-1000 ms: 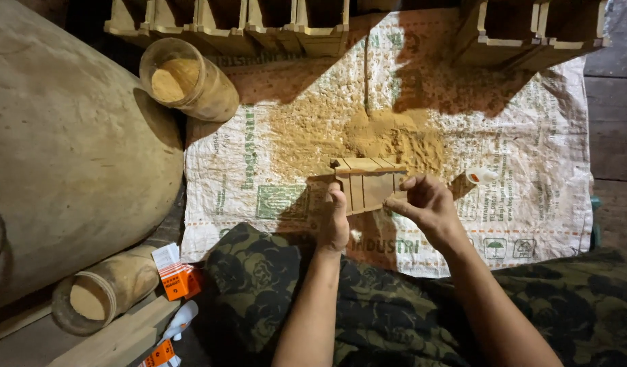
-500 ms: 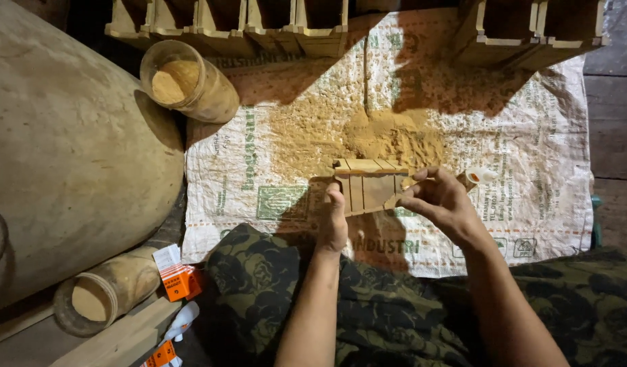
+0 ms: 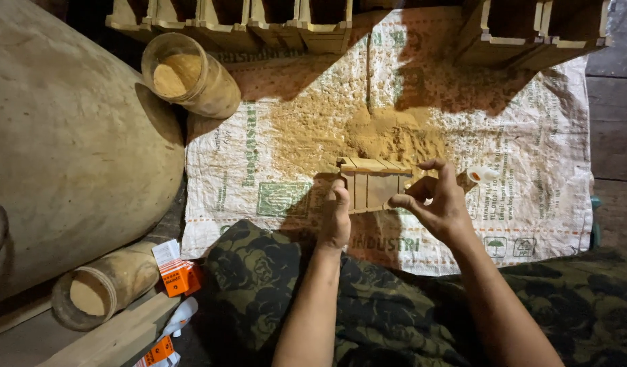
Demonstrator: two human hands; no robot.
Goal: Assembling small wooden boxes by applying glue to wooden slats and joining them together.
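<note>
Small wooden box (image 3: 373,182) — long axis across us, over the sawdust-strewn sack (image 3: 531,143). Our left hand (image 3: 337,217) clasps its left end; our right hand (image 3: 439,204) pinches its right edge — equally near.

Small box (image 3: 373,182) of bare matt wooden slats, woven plastic sack (image 3: 531,156) faintly glossy and creased, powdery tan sawdust (image 3: 388,136) was heaped on it, rough bamboo cup (image 3: 191,76), camouflage cloth (image 3: 395,306).

Small slatted wooden box (image 3: 372,182) held upright over sawdust-strewn sack (image 3: 531,149).
</note>
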